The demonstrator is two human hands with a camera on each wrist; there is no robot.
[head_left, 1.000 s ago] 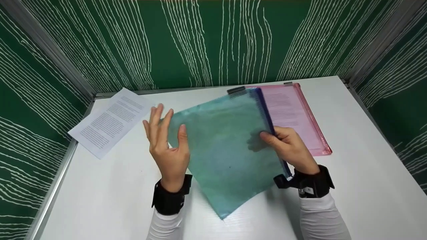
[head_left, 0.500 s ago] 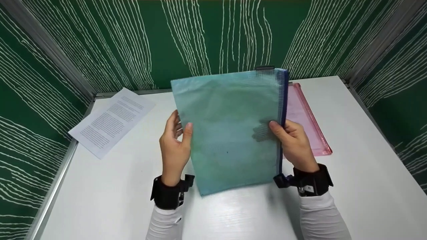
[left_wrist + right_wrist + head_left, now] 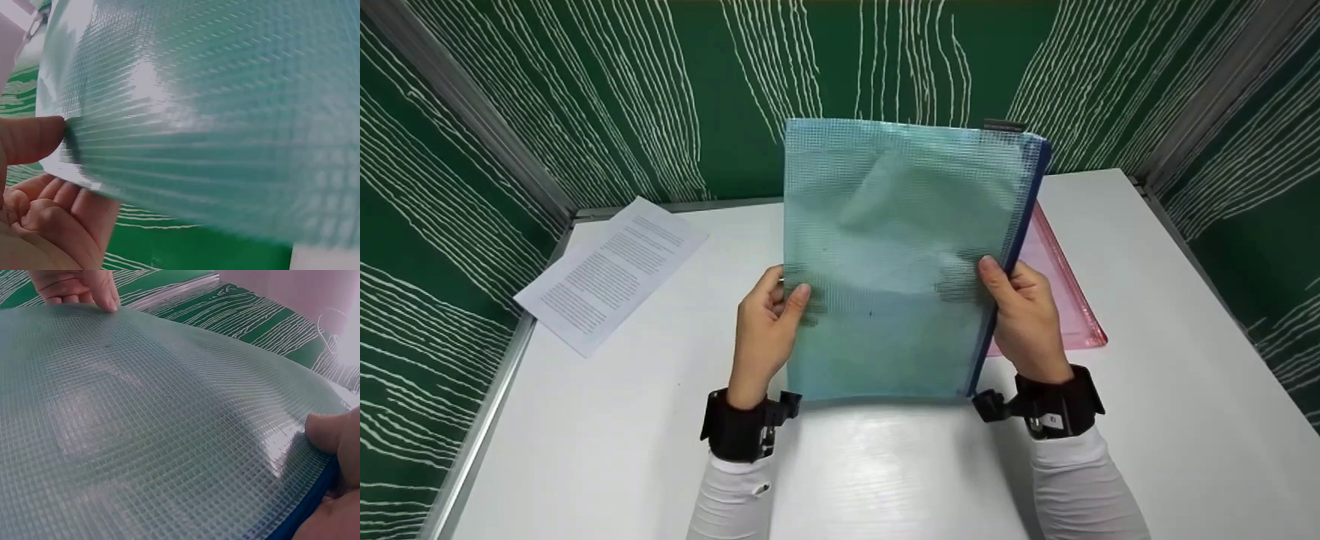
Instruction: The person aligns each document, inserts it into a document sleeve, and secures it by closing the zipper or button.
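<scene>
A translucent teal mesh zipper pouch (image 3: 885, 225) is held up above the table in both hands, its broad face towards me. My left hand (image 3: 769, 330) grips its left edge, thumb in front and fingers behind, showing dimly through the mesh. On the dark blue zipper edge at the right, my right hand (image 3: 1024, 319) pinches the pouch the same way. A black tab (image 3: 1003, 125) sits at its top right corner. In the left wrist view the thumb (image 3: 34, 138) presses the pouch's edge; in the right wrist view the blue edge (image 3: 309, 500) lies between thumb and fingers.
A pink zipper pouch (image 3: 1057, 292) with a printed sheet inside lies at the right, partly behind the teal one. Printed paper (image 3: 611, 274) rests at the table's left. Green walls with white streaks stand around the white table (image 3: 660, 450).
My left hand, spread open at first, now grips the pouch's left edge. The pouch has been raised and turned upright from a slant, with the right hand keeping its hold on the zipper edge.
</scene>
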